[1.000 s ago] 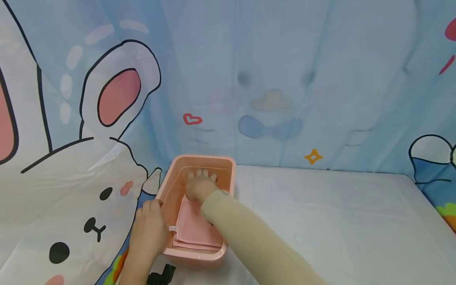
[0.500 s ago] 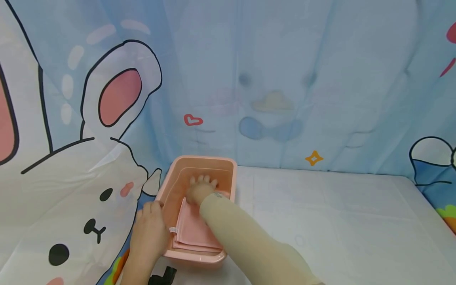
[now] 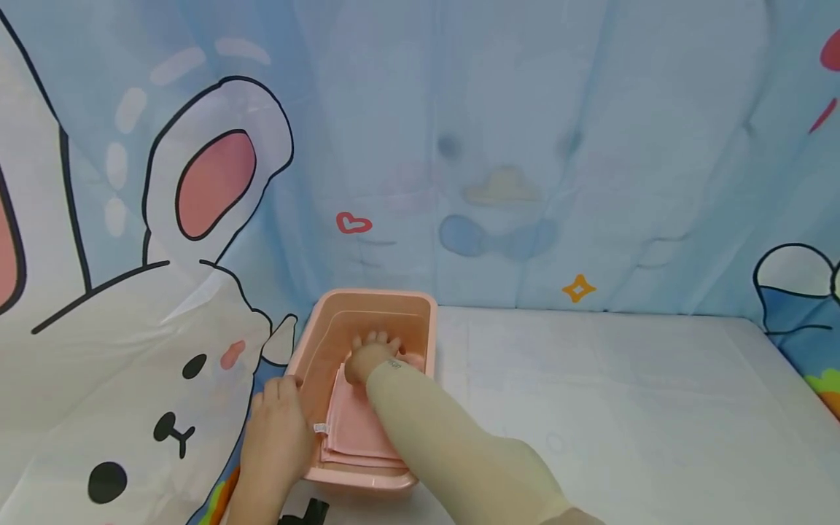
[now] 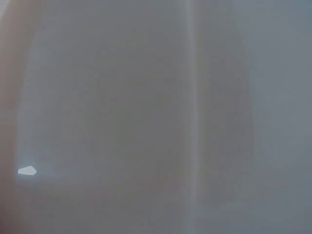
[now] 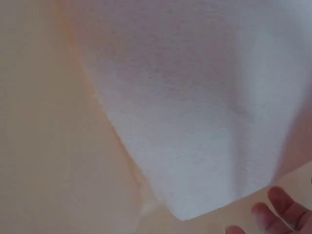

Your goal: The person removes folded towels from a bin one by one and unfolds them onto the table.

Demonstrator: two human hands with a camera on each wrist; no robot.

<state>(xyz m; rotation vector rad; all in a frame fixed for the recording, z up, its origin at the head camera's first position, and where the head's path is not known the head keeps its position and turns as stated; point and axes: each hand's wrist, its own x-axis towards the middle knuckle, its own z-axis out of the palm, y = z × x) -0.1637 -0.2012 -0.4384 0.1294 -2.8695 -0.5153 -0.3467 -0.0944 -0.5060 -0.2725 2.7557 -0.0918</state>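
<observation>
A peach-coloured plastic bin (image 3: 429, 335) stands on the white surface, with a folded pink towel (image 3: 357, 430) lying flat inside. A small white label (image 3: 320, 428) sticks out at the towel's left edge. My left hand (image 3: 275, 430) holds the bin's left rim, its fingertips at the edge. Inside the bin, my right hand (image 3: 369, 359) rests on the far part of the towel, fingers spread and pointing to the far wall. In the right wrist view, the fingertips (image 5: 280, 200) show beside the towel's edge (image 5: 185, 146). The left wrist view shows only a blurred grey surface.
A light blue cloth backdrop (image 3: 512, 109) hangs behind the bin, with a large printed rabbit (image 3: 216, 328) on the left side. White table covering (image 3: 590, 408) extends to the right. A black object (image 3: 308, 514) sits by my left wrist at the bottom edge.
My right hand has slid slightly nearer over the towel, and its forearm has bent more at the elbow. The left hand stays on the rim.
</observation>
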